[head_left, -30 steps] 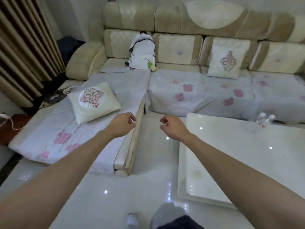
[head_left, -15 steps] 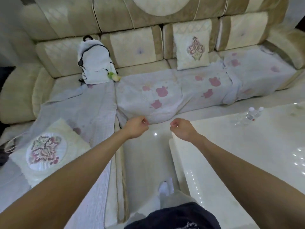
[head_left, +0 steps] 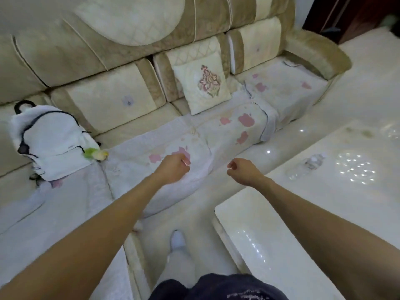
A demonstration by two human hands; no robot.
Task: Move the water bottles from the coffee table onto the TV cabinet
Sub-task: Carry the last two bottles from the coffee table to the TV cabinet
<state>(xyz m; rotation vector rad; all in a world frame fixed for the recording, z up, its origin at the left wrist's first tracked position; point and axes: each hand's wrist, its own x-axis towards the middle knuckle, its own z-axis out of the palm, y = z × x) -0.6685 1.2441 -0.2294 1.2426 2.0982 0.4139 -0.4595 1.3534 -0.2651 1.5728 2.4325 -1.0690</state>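
Observation:
Clear water bottles (head_left: 307, 166) with white caps lie on their sides on the glossy white coffee table (head_left: 281, 213) at the right, near its far edge; how many they are I cannot tell. My left hand (head_left: 173, 167) hovers over the sofa's front edge, fingers curled in with nothing in them. My right hand (head_left: 243, 171) is held out over the floor just left of the table, also curled shut and empty. It is roughly a forearm's length left of the bottles. The TV cabinet is out of view.
A long beige sofa (head_left: 129, 61) with a flowered cover runs across the back. A white backpack (head_left: 49, 141) leans at its left and a cushion (head_left: 203, 87) at its middle. A narrow strip of shiny floor (head_left: 194, 213) separates sofa and table.
The view has swung rightward along the sofa and come closer to the table. The bottles now sit nearer my right hand. Both hands stay curled and empty.

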